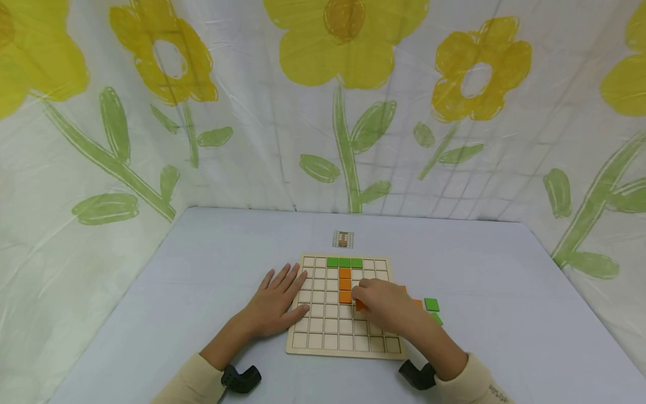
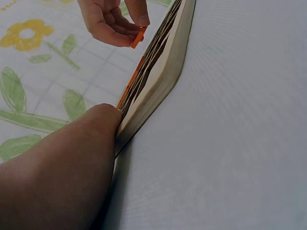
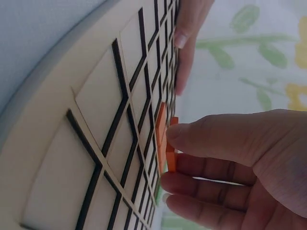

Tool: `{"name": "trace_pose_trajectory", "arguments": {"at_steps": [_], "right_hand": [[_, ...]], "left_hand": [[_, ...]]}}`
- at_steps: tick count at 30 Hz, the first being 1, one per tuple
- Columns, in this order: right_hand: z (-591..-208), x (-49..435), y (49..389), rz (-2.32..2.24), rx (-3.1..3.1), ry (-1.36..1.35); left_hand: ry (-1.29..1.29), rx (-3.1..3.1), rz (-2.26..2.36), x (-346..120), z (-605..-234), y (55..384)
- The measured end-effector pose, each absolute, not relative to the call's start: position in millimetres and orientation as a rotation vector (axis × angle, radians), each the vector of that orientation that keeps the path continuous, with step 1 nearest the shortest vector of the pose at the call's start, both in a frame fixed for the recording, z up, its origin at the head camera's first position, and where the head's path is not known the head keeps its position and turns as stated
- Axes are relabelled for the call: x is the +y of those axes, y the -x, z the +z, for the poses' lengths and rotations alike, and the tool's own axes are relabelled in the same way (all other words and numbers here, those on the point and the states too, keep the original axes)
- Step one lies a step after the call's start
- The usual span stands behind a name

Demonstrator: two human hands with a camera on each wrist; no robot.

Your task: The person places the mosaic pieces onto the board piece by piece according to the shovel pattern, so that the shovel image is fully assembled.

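A pale wooden grid board (image 1: 330,345) lies on the table. Three green square tiles (image 1: 345,262) fill cells in its far row, and three orange tiles (image 1: 345,284) run down from the middle one. My right hand (image 1: 386,306) pinches another orange tile (image 3: 172,153) between thumb and fingers, just above the board and beside the lowest orange tile. In the right wrist view that tile stands on edge, apart from the grid. My left hand (image 1: 275,306) lies with fingers spread at the board's left edge, its thumb and fingertips on the rim.
A small picture card (image 1: 343,239) lies beyond the board's far edge. To the right are loose green tiles (image 1: 432,304) and orange tiles (image 1: 418,303), partly hidden by my right hand. A flower-print curtain (image 1: 242,140) stands behind the white table (image 1: 227,241).
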State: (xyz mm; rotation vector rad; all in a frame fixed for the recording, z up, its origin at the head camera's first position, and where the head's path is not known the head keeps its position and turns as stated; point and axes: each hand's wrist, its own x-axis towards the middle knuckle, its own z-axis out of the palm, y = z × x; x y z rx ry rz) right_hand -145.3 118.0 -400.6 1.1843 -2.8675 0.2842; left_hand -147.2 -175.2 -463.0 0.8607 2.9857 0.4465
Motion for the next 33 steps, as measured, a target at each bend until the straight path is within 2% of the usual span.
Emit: {"name": "trace_pose_trajectory", "arguments": {"at_steps": [13,33], "right_hand": [[-401,104,140,0.325,-2.790,-1.301],[-408,94,139,0.310,-2.823,-1.293]], "left_hand": [[-0.875,2.997,0.438,-174,-460,147],[-0.880,2.997,0.451,-174,-460,146]]}}
